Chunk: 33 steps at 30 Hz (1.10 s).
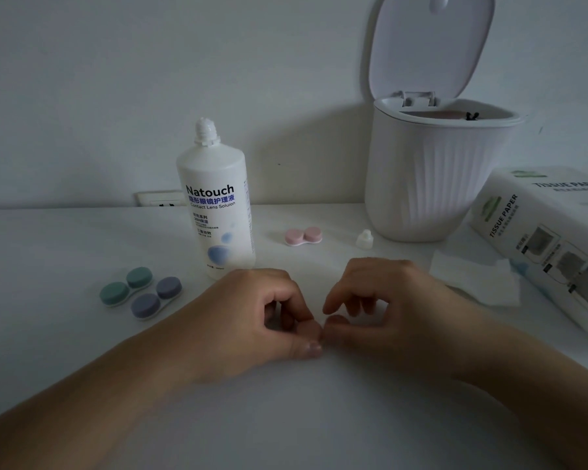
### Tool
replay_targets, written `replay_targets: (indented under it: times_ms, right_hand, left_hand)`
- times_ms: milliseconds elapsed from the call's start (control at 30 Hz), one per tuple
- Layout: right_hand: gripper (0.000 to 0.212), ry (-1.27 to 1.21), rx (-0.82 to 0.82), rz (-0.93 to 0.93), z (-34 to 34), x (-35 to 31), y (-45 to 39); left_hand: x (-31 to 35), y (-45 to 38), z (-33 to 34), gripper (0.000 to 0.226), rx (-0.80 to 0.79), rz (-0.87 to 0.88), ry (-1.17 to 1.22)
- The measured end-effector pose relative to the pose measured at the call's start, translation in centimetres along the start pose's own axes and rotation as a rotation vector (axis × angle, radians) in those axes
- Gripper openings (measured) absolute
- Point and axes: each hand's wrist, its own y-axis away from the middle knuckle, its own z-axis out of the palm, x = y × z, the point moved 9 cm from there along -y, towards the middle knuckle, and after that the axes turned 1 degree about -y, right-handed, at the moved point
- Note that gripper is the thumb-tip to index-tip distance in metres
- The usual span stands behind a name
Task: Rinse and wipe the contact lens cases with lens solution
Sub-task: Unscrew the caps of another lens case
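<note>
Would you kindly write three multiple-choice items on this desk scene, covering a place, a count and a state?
1. Where is the pink lens case?
A. right of the solution bottle
B. inside the bin
C. on the tissue pack

2. How many lens cases are there?
A. one
B. three
C. five

3. The bin lid is:
A. shut
B. raised
C. missing

Answers: 1 A, it lies between bottle and bin; 2 B, pink, green and purple; 3 B, it stands up above the rim.
</note>
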Motion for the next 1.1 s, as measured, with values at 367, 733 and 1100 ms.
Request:
replay_targets:
  times_ms: [367,733,1100]
  right_hand:
    - [0.018,-0.014,-0.044,-0.001,0.38,-0.10,0.03]
    - [0.017,0.003,-0.048,0.004,0.40,0.06,0.08]
    - [0.018,0.024,-0.051,0.024,0.29,0.16,0.00]
  left_hand:
    - [-0.17,0.01,-0.01,0.019,0.003,0.001,0.009]
    - [-0.13,0.04,-0.04,0.019,0.011,-0.006,0.005]
    - [-0.32,-0.03,-0.02,0.018,0.002,-0.013,0.014]
